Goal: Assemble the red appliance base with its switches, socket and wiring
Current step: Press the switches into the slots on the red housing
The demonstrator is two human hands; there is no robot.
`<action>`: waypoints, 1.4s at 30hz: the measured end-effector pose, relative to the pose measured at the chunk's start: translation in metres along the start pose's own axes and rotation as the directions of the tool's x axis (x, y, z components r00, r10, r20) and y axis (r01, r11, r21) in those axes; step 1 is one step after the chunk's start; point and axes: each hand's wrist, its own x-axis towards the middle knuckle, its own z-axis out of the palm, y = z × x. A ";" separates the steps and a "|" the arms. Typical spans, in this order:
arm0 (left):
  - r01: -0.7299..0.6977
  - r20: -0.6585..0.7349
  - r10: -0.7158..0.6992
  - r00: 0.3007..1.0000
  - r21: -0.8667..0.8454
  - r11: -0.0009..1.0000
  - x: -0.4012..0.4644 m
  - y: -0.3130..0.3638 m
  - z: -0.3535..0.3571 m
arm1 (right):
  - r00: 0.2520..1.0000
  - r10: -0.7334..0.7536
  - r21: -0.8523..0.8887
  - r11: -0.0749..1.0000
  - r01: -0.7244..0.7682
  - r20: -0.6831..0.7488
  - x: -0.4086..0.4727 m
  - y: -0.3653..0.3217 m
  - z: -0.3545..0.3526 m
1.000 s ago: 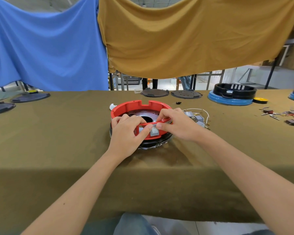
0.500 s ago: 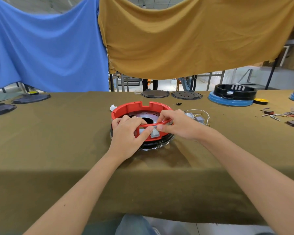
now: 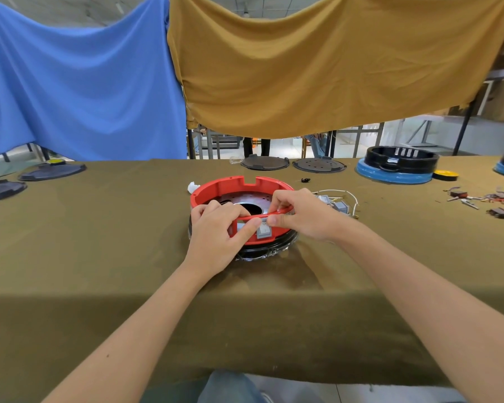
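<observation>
A round red appliance base sits on a black ring at the middle of the olive table. A grey rocker switch sits in an opening of the base's near wall. My left hand grips the near wall, fingers curled over the rim, its thumb pressing beside the switch. My right hand pinches the red rim just above the switch, thumb outside, fingers inside. Loose grey switches with white wiring lie just right of the base.
Two dark round plates lie at the table's far edge. A black-and-blue appliance base stands far right, with small parts and wires nearby. Dark covers lie far left. A white scrap lies behind the red base.
Both hands stay on the near wall of the red base around the switch; no clear movement beyond small finger shifts.
</observation>
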 end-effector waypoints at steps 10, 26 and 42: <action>0.020 0.009 -0.020 1.000 -0.015 1.000 0.000 -0.002 0.000 | 1.000 0.005 -0.024 1.000 -0.005 -0.006 0.001 -0.003 0.000; 0.011 0.052 -0.011 0.999 -0.017 1.000 -0.002 -0.001 -0.004 | 1.000 0.012 -0.007 1.000 -0.012 0.016 -0.014 -0.004 0.001; -0.046 0.102 0.041 0.994 0.051 0.998 -0.003 0.000 -0.006 | 1.000 0.011 -0.038 0.999 -0.011 0.011 -0.022 -0.005 0.005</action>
